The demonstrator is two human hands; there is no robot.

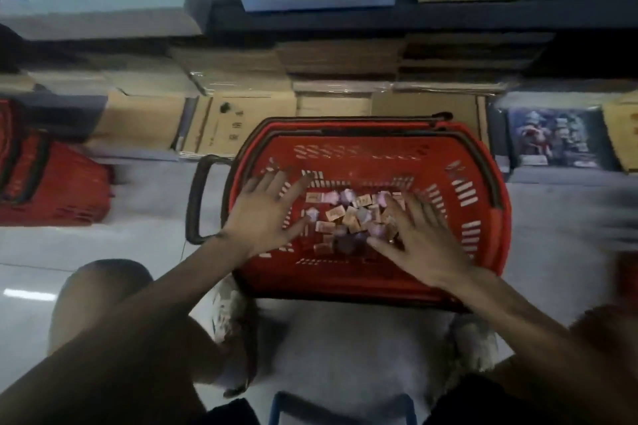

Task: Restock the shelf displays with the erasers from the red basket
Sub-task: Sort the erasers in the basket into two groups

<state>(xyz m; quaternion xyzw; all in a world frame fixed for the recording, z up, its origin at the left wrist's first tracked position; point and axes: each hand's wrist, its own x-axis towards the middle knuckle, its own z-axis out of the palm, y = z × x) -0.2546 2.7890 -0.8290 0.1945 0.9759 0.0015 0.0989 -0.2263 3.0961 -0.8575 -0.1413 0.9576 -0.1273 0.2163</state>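
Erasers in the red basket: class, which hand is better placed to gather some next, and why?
Probably the right hand: its open fingers and thumb overlap the erasers. The left hand spreads over the left side of the red basket, mostly beside the pile.

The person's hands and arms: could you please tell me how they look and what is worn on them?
Both the left hand and the right hand are bare, with no gloves. The forearms are uncovered too; no sleeve or watch shows. Blur hides whether the fingers carry rings.
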